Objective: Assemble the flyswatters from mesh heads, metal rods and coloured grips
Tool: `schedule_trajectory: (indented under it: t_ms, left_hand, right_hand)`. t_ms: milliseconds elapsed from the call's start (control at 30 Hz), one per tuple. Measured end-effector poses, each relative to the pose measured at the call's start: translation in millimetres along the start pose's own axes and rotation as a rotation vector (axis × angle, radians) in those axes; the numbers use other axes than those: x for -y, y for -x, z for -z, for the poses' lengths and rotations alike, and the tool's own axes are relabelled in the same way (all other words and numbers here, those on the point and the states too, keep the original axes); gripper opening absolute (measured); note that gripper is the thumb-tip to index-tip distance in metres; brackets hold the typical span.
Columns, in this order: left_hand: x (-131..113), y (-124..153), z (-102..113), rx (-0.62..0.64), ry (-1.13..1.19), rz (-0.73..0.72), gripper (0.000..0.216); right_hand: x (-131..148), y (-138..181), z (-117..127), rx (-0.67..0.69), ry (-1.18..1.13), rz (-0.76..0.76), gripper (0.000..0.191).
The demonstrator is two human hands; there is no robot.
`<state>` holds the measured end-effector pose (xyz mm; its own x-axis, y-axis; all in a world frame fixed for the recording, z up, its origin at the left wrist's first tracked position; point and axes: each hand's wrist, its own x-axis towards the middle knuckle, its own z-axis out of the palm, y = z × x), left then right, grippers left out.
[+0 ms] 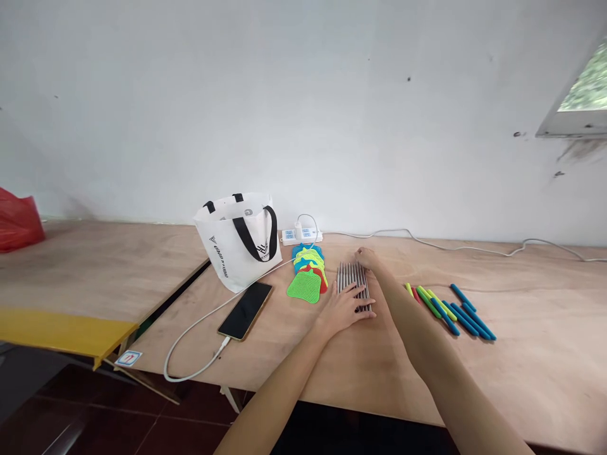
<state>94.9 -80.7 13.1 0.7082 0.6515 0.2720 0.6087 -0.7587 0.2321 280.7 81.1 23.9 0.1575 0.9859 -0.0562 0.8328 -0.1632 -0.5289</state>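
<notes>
A row of thin metal rods [349, 273] lies side by side on the wooden table, running away from me. My left hand [342, 308] rests over their near part, fingers spread flat across them. At the far ends of the rods, my right hand [367, 258] is closed, its fingers curled around a rod end; the fingertips are partly hidden. Just left of the rods is an overlapping stack of mesh fly swatter heads [304, 287] in green, red, yellow and blue. To the right lie several coloured tube handles [467, 319], blue, green, yellow and red.
A white bag [222, 253] with black handles stands at the back left. In front of it a phone [245, 311] is plugged into a white cable [184, 335] that loops from the power strip [308, 236]. Another cord [446, 246] runs along the wall. A red plastic bag [19, 221] sits far left.
</notes>
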Motion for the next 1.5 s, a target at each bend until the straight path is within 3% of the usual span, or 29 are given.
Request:
schedule_trajectory:
  t_ms: [467, 700, 833, 967, 1100, 1200, 1333, 1500]
  left_hand:
    - [2, -2, -2, -0.006, 0.004, -0.008, 0.044]
    - [2, -2, 2, -0.038, 0.008, 0.007, 0.043]
    - [5, -3, 3, -0.044, 0.026, 0.007, 0.046]
    - [5, -6, 4, -0.039, 0.066, 0.075, 0.043]
    - [7, -7, 3, -0.018, 0.075, 0.112, 0.043]
    - [5, -7, 2, -0.055, 0.019, 0.092, 0.049]
    - [-13, -10, -1, -0.170, -0.054, 0.011, 0.051]
    - [-70, -31, -24, -0.158, -0.007, -0.112, 0.039]
  right_hand:
    - [-13, 24, -2, 0.063, -0.069, 0.050, 0.039]
    - [-15, 46, 5, -0.076, -0.091, 0.157, 0.037]
    - [-27, 80, 12, -0.186, -0.037, 0.241, 0.033]
    - [-56, 125, 37, -0.263, 0.037, 0.268, 0.032]
    - [-96, 171, 68, -0.398, 0.115, 0.167, 0.034]
    - [-125, 205, 74, -0.503, 0.316, 0.014, 0.033]
    - [-143, 239, 59, -0.478, 0.504, 0.066, 0.030]
    - [-136, 247, 49, -0.474, 0.648, 0.101, 0.024]
